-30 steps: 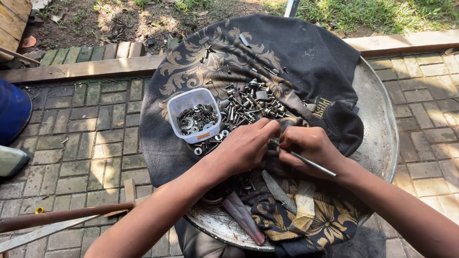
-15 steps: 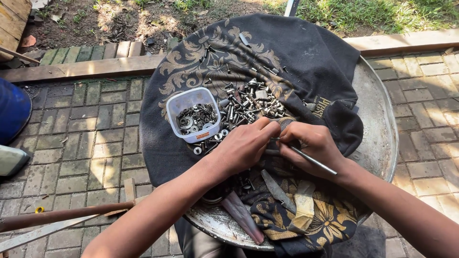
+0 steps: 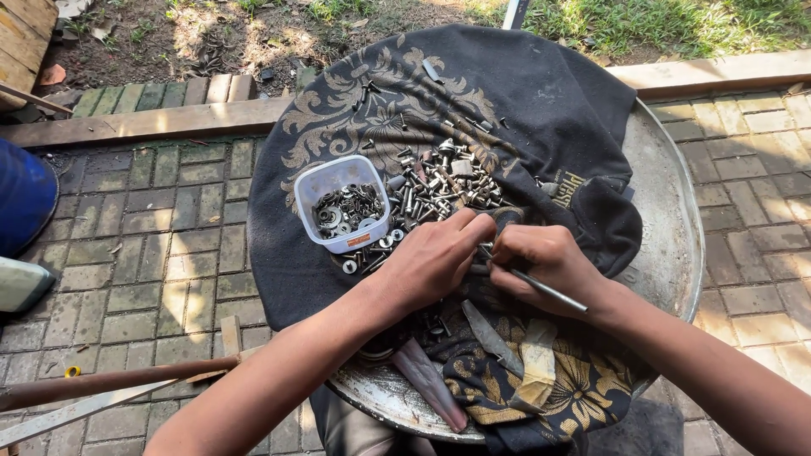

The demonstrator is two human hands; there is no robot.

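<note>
Hands sorting hardware over a dark cloth (image 3: pixel 524 110).
Left hand (image 3: pixel 435 257) is curling, fingertips pressing beside the bolt pile (image 3: pixel 439 181); right hand (image 3: pixel 549 262) is pinching a thin metal rod (image 3: pixel 549 291).

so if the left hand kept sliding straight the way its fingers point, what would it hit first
Most likely the right hand: the left hand points up and rightward, its fingertips already at the right hand's fingers. Just beyond lies the pile of bolts and nuts on the dark cloth.

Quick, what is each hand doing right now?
Left hand: fingers bent, tips at the pile of screws; any grip cannot be told.
Right hand: closed on a thin metal rod.
</note>
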